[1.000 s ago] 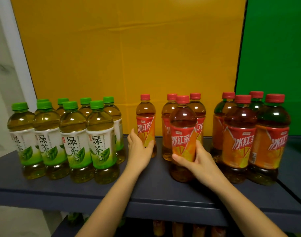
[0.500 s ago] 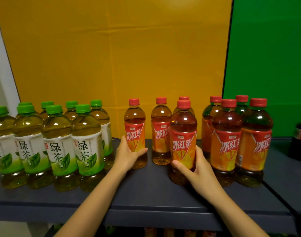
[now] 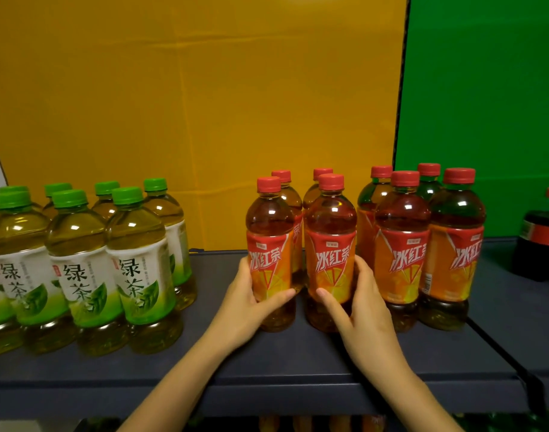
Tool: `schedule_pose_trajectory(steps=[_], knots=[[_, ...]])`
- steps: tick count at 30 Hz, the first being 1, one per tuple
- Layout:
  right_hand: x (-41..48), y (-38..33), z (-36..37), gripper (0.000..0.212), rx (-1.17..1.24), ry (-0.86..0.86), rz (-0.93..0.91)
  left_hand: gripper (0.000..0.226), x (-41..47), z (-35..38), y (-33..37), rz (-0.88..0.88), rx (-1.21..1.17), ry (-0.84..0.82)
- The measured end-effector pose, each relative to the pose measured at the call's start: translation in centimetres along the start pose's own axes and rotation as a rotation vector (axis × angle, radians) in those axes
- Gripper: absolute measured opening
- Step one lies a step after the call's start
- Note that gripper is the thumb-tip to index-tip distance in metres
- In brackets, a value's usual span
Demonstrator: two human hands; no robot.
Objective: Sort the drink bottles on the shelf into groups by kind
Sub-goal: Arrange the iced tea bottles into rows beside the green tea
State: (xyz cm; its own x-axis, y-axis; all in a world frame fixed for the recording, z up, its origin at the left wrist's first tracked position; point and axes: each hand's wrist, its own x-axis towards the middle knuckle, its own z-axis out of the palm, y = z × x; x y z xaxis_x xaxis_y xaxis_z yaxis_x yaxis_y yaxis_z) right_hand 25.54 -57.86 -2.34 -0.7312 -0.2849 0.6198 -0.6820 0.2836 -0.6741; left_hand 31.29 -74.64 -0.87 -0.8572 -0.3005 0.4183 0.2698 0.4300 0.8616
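Observation:
Several green-capped green tea bottles stand grouped at the left of the dark shelf. Red-capped iced tea bottles with orange labels fill the middle and right. My left hand grips the lower part of one iced tea bottle at the front. Beside it, my right hand grips a second iced tea bottle. Both stand upright on the shelf, close together, with two more bottles behind them. A cluster of iced tea bottles stands just to the right.
A dark cola bottle with a red label stands at the far right edge. A yellow panel and a green panel back the shelf. More bottles show dimly on the level below.
My left hand has pulled its iced tea bottle forward and to the right, so it now stands next to the bottle in my right hand. The view has shifted right.

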Motion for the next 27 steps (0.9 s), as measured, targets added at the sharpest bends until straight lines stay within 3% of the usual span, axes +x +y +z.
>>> schedule_pose_trajectory(steps=[8, 13, 18, 22, 24, 27], knots=[[-0.4, -0.3, 0.1, 0.072, -0.148, 0.088, -0.059, 0.054, 0.1, 2.0, -0.1, 0.028, 0.0, -0.007], [-0.6, -0.4, 0.3, 0.074, -0.242, 0.14, -0.09, 0.072, 0.1, 2.0, -0.5, 0.032, 0.075, 0.033], [-0.4, -0.5, 0.2, 0.076, -0.237, 0.145, -0.063, 0.074, 0.0, 1.9, -0.4, 0.061, 0.144, 0.062], [-0.7, -0.7, -0.3, 0.074, -0.232, 0.122, -0.045, 0.094, -0.5, 1.2, 0.3, 0.092, 0.181, 0.082], [-1.3, -0.7, -1.1, 0.069, -0.239, 0.096, -0.086, 0.096, -1.3, 0.5, 0.9, 0.124, 0.262, 0.141], [-2.1, -0.4, -3.8, 0.051, -0.305, 0.053, -0.162, 0.078, -2.5, -0.6, 2.2, 0.281, 0.531, 0.285]])
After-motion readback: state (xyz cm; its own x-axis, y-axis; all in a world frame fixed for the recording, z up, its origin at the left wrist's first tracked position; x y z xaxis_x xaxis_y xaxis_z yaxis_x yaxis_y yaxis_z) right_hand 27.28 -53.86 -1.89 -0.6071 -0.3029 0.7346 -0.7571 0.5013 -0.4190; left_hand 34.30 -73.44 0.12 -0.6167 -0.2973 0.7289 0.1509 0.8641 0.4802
